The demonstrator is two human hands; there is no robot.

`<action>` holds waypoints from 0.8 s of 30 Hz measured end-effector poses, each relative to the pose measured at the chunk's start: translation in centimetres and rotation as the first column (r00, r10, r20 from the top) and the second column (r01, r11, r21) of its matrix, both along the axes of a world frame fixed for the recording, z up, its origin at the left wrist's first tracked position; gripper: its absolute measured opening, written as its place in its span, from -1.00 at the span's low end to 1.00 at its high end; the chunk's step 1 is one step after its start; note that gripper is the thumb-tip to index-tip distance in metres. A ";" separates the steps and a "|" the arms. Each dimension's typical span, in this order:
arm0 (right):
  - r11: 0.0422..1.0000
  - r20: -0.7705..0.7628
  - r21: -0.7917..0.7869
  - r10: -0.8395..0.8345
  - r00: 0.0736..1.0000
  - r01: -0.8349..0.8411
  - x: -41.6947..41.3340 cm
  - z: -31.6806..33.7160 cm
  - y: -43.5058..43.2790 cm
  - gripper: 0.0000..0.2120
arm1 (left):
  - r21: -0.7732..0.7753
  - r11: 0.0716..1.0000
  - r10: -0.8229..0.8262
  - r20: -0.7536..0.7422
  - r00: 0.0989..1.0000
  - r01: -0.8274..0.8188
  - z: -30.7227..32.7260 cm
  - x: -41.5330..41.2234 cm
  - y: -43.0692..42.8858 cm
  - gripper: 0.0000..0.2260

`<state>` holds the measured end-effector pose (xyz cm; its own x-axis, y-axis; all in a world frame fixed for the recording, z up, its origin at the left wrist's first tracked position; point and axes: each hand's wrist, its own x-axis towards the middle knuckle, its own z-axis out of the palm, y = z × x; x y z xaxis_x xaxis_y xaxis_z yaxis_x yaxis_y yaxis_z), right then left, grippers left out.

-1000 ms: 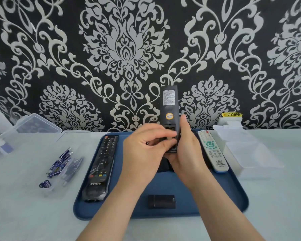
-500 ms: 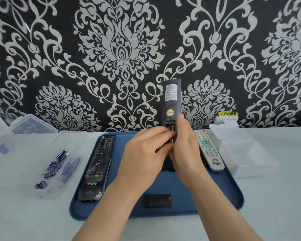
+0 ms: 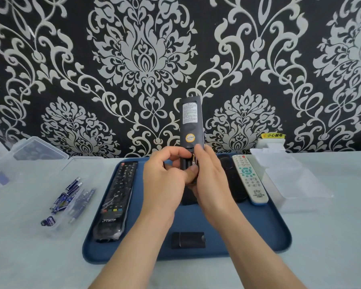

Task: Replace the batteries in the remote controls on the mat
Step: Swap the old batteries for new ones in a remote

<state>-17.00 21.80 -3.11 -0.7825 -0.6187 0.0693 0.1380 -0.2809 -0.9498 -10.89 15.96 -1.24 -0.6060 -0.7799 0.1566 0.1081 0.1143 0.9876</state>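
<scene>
I hold a black remote [image 3: 191,122] upright above the blue mat [image 3: 258,226], its back with a white label and a round sticker facing me. My right hand [image 3: 212,180] grips its lower part, where the battery bay is open. The fingers of my left hand [image 3: 165,180] pinch at that open bay; whether they hold a battery is hidden. The loose black battery cover [image 3: 188,239] lies on the mat's near side. On the mat also lie a long black remote [image 3: 115,199] at left, a white remote [image 3: 250,178] at right, and a dark remote [image 3: 231,178] beside it.
Several blue batteries [image 3: 69,197] lie in a clear lid left of the mat. A clear box [image 3: 29,151] stands at the far left. To the right of the mat sits another clear box [image 3: 294,180]. A patterned wall rises behind the table.
The held remote has stayed upright while my left fingers curled tighter at the open battery bay. The view has shifted slightly downward.
</scene>
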 end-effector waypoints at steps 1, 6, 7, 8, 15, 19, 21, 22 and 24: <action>1.000 -0.009 0.007 0.002 1.000 -0.002 0.0 -0.1 0.0 -0.68 | -0.029 1.000 0.008 0.006 1.000 -0.008 0.0 -0.1 -0.1 -0.71; 1.000 0.046 -0.017 0.003 0.999 -0.002 -1.0 -0.2 0.2 -0.78 | -0.139 0.976 -0.152 0.111 0.982 0.167 0.5 0.3 -0.6 -0.82; 1.000 0.053 -0.024 0.005 0.999 -0.004 -1.2 -0.2 0.4 -0.77 | -0.093 0.970 -0.211 0.132 0.968 0.224 0.8 0.5 -0.8 -0.84; 1.000 0.050 -0.023 0.006 0.999 -0.005 -1.3 -0.2 0.5 -0.77 | -0.027 0.961 -0.269 0.140 0.953 0.276 0.9 0.7 -1.1 -0.83; 0.993 0.113 -0.097 0.077 0.991 -0.066 -2.2 0.7 1.6 -0.77 | 0.369 0.833 -0.377 -0.166 0.911 0.412 0.5 1.2 -3.2 -0.54; 0.990 0.143 -0.132 0.074 0.987 -0.055 -2.5 0.8 1.9 -0.78 | 0.284 0.906 -0.285 -0.138 0.949 0.313 0.2 1.2 -3.2 -0.63; 0.985 0.191 -0.149 0.110 0.975 -0.082 -2.6 1.1 2.1 -0.79 | 0.232 0.939 -0.228 -0.129 0.965 0.253 0.3 1.1 -3.1 -0.68; 0.982 0.216 -0.153 0.140 0.966 -0.109 -2.6 1.2 2.2 -0.80 | 0.206 0.949 -0.216 -0.125 0.968 0.238 0.4 1.1 -3.0 -0.70; 0.975 0.239 -0.153 0.197 0.951 -0.164 -2.7 1.3 2.4 -0.85 | 0.144 0.965 -0.207 -0.099 0.973 0.219 0.5 1.1 -2.8 -0.74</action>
<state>-19.69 24.21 -1.84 -0.6610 -0.7499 -0.0265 0.4274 -0.3471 -0.8348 -9.81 13.11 -0.76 -0.7508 -0.6527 0.1016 0.1949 -0.0719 0.9782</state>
